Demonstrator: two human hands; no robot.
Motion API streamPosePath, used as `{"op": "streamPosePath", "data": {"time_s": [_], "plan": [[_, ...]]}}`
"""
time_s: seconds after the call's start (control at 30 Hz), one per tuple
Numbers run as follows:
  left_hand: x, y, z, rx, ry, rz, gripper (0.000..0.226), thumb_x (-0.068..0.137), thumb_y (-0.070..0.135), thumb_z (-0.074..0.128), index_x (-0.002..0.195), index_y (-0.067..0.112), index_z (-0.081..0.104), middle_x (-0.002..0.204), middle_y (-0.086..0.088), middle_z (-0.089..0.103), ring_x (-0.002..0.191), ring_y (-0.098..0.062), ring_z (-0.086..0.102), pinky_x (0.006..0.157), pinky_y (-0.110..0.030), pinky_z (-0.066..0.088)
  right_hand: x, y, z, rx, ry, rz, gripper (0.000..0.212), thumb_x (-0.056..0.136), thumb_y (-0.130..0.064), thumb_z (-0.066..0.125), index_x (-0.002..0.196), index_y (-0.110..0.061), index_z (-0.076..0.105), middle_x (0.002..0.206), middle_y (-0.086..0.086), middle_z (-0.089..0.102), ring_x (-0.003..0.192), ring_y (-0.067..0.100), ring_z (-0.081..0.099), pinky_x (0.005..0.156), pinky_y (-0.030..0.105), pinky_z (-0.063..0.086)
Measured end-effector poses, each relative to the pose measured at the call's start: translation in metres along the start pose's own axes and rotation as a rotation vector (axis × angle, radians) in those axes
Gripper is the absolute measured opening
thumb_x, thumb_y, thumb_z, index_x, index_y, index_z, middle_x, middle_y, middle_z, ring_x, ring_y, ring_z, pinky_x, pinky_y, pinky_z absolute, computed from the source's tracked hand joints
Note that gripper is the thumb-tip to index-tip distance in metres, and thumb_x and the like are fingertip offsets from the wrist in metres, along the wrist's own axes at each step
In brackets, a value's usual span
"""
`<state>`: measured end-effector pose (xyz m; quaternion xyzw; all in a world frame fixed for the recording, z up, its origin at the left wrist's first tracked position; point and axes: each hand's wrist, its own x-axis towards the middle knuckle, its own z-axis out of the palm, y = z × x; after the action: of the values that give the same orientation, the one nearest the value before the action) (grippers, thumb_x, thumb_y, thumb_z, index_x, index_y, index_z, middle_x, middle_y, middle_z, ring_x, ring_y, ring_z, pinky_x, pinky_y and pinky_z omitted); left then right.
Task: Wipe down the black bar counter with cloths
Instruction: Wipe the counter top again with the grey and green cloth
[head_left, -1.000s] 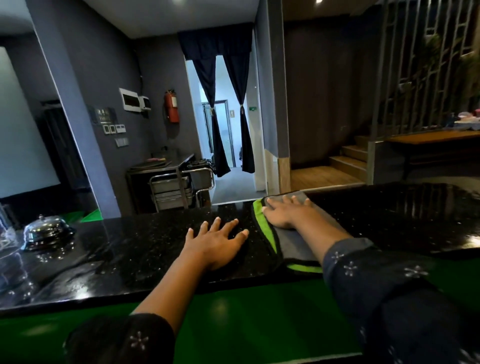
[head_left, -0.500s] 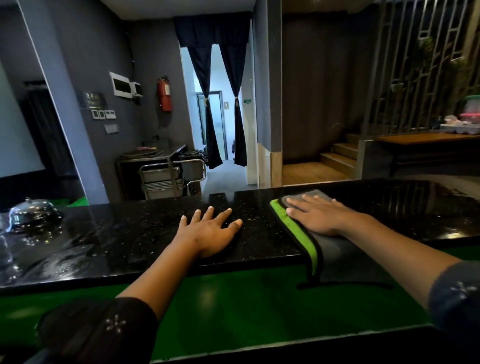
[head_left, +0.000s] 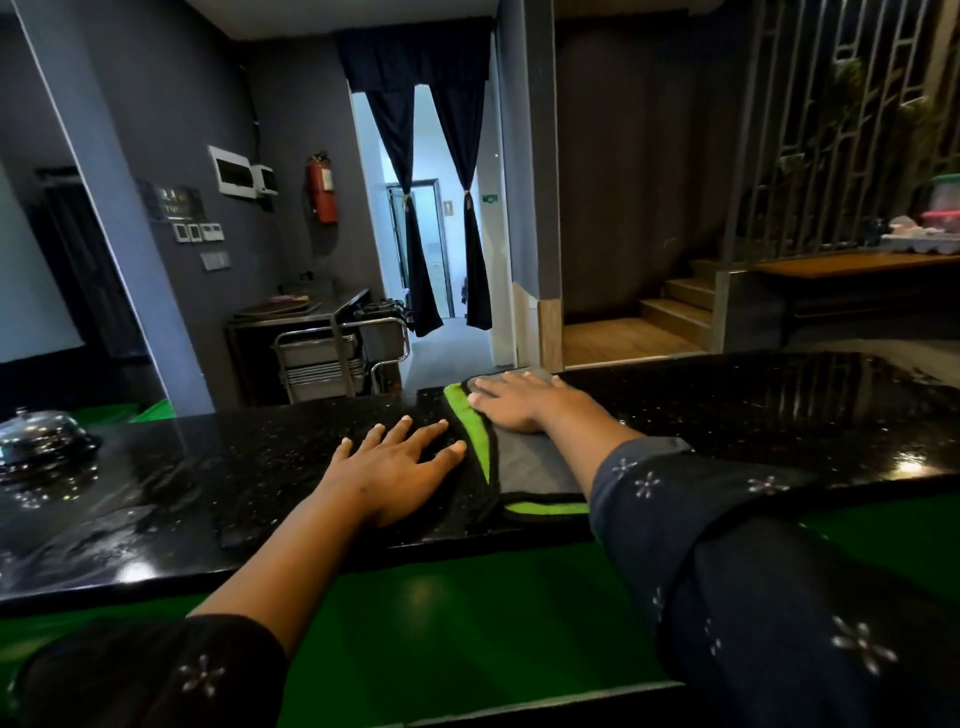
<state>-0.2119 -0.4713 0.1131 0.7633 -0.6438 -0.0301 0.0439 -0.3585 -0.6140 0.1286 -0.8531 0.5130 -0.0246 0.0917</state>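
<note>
Now I see both hands flat on the black bar counter (head_left: 753, 415), one of them on the cloth.

Nearest me, a glossy green ledge (head_left: 467, 623) runs below the counter. My left hand (head_left: 395, 465) rests palm down on the bare black top, fingers spread, holding nothing. Just beside it, my right hand (head_left: 511, 402) presses flat with straight fingers on the grey cloth (head_left: 535, 467), whose green edge faces the left hand. Farther left on the counter sits a chrome bell (head_left: 39, 436); beyond, a red fire extinguisher (head_left: 322, 189) hangs on the wall.
</note>
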Motion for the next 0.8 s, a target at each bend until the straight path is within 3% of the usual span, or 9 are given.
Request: {"op": "streamPosePath", "data": {"time_s": [0.23,0.37,0.43,0.63,0.8], "plan": [[0.002,0.002,-0.001,0.024,-0.018,-0.003,0.065,0.087,0.073,0.011,0.148,0.05,0.005,0.161,0.002,0.0,0.148,-0.025,0.0,0.116,-0.053,-0.001,-0.007,0.143,-0.022,-0.058,0.053,0.313,0.071,0.087,-0.075,0.008,0.152,-0.046,0.015,0.165,0.003,0.011,0.149,0.032,0.014,0.117,0.06,0.01],[0.002,0.004,0.002,0.017,-0.002,-0.015,0.065,0.087,0.073,0.011,0.148,0.05,0.006,0.161,0.002,0.001,0.148,-0.026,0.0,0.116,-0.053,-0.002,-0.022,0.157,-0.023,-0.046,0.042,0.423,0.069,0.091,-0.072,0.011,0.154,-0.044,0.011,0.165,0.001,0.005,0.15,0.031,0.006,0.116,0.062,0.002],[0.002,0.004,0.002,0.01,-0.003,-0.019,0.064,0.088,0.073,0.011,0.148,0.05,0.007,0.161,0.001,0.001,0.148,-0.027,0.0,0.116,-0.054,-0.002,-0.023,0.128,-0.02,-0.048,0.045,0.392,0.068,0.093,-0.07,0.013,0.155,-0.041,0.011,0.165,0.005,0.004,0.15,0.032,0.005,0.116,0.063,0.001],[0.001,0.003,-0.001,-0.031,-0.001,-0.022,0.059,0.092,0.066,0.006,0.148,0.049,0.01,0.161,0.001,0.002,0.148,-0.029,0.001,0.115,-0.056,-0.002,-0.06,0.011,0.011,-0.03,0.019,0.045,0.059,0.098,-0.061,0.011,0.154,-0.043,0.004,0.165,0.006,-0.002,0.15,0.031,-0.002,0.116,0.057,-0.004],[-0.005,0.0,-0.001,-0.063,-0.008,0.018,0.064,0.089,0.07,0.006,0.149,0.047,0.01,0.161,-0.001,0.002,0.148,-0.029,-0.001,0.115,-0.055,-0.004,-0.15,0.031,0.012,-0.026,0.019,-0.034,0.055,0.098,-0.063,0.014,0.151,-0.051,0.008,0.164,-0.011,0.003,0.151,0.014,0.001,0.118,0.048,0.0]]}}
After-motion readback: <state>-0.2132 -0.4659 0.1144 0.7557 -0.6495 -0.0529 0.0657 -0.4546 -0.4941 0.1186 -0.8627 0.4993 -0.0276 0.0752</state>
